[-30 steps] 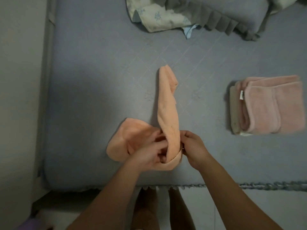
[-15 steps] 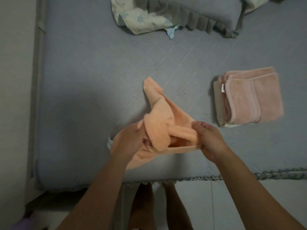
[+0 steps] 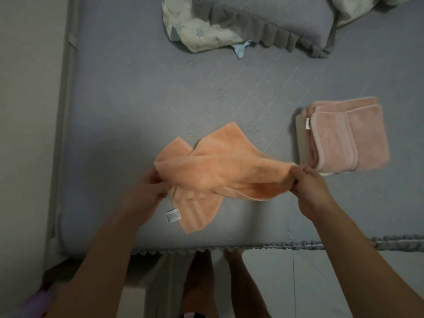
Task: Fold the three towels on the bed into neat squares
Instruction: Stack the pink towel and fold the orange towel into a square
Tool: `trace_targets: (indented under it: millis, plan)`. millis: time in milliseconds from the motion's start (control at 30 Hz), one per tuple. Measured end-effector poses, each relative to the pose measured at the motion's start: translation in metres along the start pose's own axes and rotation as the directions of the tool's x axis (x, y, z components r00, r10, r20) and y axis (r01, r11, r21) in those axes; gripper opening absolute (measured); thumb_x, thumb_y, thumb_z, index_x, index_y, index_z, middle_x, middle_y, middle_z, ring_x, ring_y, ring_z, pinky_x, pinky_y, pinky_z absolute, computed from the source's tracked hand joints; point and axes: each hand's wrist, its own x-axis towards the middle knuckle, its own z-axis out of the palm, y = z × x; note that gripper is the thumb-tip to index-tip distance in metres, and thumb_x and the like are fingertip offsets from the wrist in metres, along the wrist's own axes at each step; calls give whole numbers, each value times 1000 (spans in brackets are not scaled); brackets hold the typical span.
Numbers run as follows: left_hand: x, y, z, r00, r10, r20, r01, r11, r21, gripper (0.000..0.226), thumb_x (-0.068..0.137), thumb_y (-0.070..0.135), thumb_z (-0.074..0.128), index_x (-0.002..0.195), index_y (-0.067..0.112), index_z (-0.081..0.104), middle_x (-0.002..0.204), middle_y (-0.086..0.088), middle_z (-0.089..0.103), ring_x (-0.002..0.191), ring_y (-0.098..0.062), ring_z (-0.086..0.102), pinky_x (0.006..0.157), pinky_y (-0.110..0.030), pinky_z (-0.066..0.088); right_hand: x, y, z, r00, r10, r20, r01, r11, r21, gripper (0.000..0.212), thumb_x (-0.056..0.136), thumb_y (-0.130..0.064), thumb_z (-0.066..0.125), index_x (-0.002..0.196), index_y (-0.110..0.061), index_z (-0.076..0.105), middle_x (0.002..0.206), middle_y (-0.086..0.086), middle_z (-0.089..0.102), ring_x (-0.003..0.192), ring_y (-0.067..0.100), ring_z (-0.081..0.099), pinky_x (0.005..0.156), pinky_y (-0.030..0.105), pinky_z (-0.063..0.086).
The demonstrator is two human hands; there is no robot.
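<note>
An orange towel (image 3: pixel 220 173) is stretched between my hands above the near part of the grey bed (image 3: pixel 160 99). My left hand (image 3: pixel 149 191) grips its left end and my right hand (image 3: pixel 309 187) pinches its right end. The towel is twisted, with one corner hanging down and showing a white label (image 3: pixel 173 216). A folded pink towel (image 3: pixel 351 136) lies to the right on a folded cream towel (image 3: pixel 300 136), of which only the left edge shows.
A grey ruffled pillow (image 3: pixel 270 21) and a pale floral cloth (image 3: pixel 199 33) lie at the head of the bed. The bed's trimmed near edge (image 3: pixel 298 245) runs just in front of my legs. A wall stands on the left.
The towel was bunched in a narrow twisted strip. My hands have moved apart, left hand leftward and right hand rightward, spreading it wide, and a corner with its label now hangs down.
</note>
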Motion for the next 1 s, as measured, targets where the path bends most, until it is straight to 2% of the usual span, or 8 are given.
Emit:
trace_targets:
  millis: [133,267,367,467,600,667,767,1000]
  plan:
    - [-4,-14,18,977,-177,115,149,963,223,53,81,-18,56,111,26,61,85,-4,55,72,-15,45,51,-22,38,7,-3,1,993,-19,116,8,996,92,20,95,-10,48,104,-1,62,93,15,64,85,25,62,79,37,48]
    - [-8,-35,26,935,-354,16,297,806,512,36,89,3,57,122,18,58,104,-7,57,85,-18,49,66,-29,43,8,15,-7,984,138,109,-114,973,-201,28,86,-20,60,109,-5,67,92,10,65,85,23,59,75,32,46]
    - [-19,-54,27,919,-372,-135,395,858,327,19,96,12,56,114,13,60,103,-5,59,81,-13,56,64,-26,46,3,29,-15,986,149,67,-118,932,-344,12,84,-20,67,92,-11,70,77,3,62,68,17,53,60,27,40]
    - [-21,-47,27,876,-446,-185,455,890,8,14,103,16,44,115,14,51,106,-9,60,74,-18,68,54,-27,50,0,19,-8,991,133,-1,-129,961,-244,7,87,-16,62,90,-11,66,86,9,62,72,18,54,69,32,44]
    - [4,22,20,950,-201,-239,194,979,-54,3,101,13,50,98,14,51,85,-9,58,41,-12,65,37,-18,48,-6,-49,20,998,-47,38,53,987,-154,5,90,-9,55,89,-11,60,83,12,56,69,18,51,60,26,49]
    - [12,80,16,957,-55,-286,49,998,-29,5,97,15,57,94,13,54,80,-9,56,38,-8,61,35,-16,44,-15,-101,30,978,-196,71,203,972,-120,8,90,-7,53,87,-9,60,72,7,53,60,14,50,44,17,46]
    - [-5,169,10,948,116,-296,-173,969,-175,13,95,18,60,84,19,54,74,-3,55,43,-3,57,46,-17,50,-34,-177,34,937,-337,90,332,941,61,17,86,-6,56,71,-13,59,60,1,53,53,10,50,48,20,41]
    - [-99,255,8,781,541,-312,-591,802,-90,21,94,19,58,112,29,63,78,8,59,64,-6,53,60,-20,44,-73,-257,17,841,-535,84,504,830,239,18,67,-33,72,72,-17,64,80,2,54,76,15,52,64,30,42]
